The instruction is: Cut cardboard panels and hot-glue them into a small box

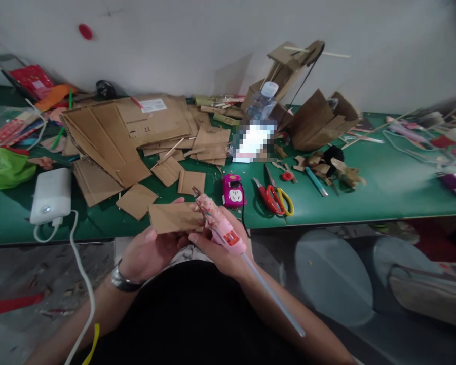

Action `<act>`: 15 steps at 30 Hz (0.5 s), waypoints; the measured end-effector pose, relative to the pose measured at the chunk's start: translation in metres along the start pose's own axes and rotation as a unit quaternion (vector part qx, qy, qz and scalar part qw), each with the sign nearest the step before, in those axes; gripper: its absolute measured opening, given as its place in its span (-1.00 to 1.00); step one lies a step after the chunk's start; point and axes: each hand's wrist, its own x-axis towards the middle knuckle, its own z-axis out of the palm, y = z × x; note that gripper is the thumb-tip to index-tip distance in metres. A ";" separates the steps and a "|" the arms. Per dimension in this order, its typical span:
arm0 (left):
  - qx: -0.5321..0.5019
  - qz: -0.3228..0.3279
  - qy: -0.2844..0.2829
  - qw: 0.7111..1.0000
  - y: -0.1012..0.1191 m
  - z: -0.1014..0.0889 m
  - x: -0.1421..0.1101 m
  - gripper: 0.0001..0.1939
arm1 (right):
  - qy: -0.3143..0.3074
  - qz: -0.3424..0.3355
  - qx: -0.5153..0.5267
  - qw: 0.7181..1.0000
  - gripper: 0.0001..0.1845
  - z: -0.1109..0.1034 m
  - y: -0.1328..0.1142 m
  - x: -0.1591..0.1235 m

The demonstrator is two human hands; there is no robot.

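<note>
My left hand (148, 251) is closed on a small rectangular piece of cardboard (175, 218), its thumb along the near edge. A pink hot glue gun (222, 225) with a long clear glue stick (273, 294) out of its back is gripped in my right hand (220, 248). The gun's tip points up and left, past the cardboard's right end. My right thumb is close to the cardboard's lower right corner; whether it touches is hard to see. Some fingers of both hands are hidden behind the cardboard and the gun.
Cardboard sheets (155, 121) and cut scraps (192, 182) lie beyond my hands. A purple socket block (233, 192), red-handled cutters (269, 197), yellow-handled scissors (285, 200) and a teal knife (316, 181) lie to the right. A white power bank (51, 195) with its cable is at left; stools (334, 276) stand below.
</note>
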 end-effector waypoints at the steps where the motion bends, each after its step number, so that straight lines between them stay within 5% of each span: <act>1: -0.036 0.000 0.000 0.999 -0.002 0.002 0.000 0.08 | -0.006 0.002 0.017 1.000 -0.66 0.002 0.000 0.000; 8: -0.259 0.061 -0.010 0.964 -0.010 0.008 -0.001 -0.22 | 0.001 -0.008 0.047 0.999 -0.70 0.003 0.012 0.001; 15: -0.243 0.106 0.034 0.964 -0.024 0.014 0.000 -0.44 | 0.028 -0.022 -0.026 0.999 -0.71 0.001 0.010 0.000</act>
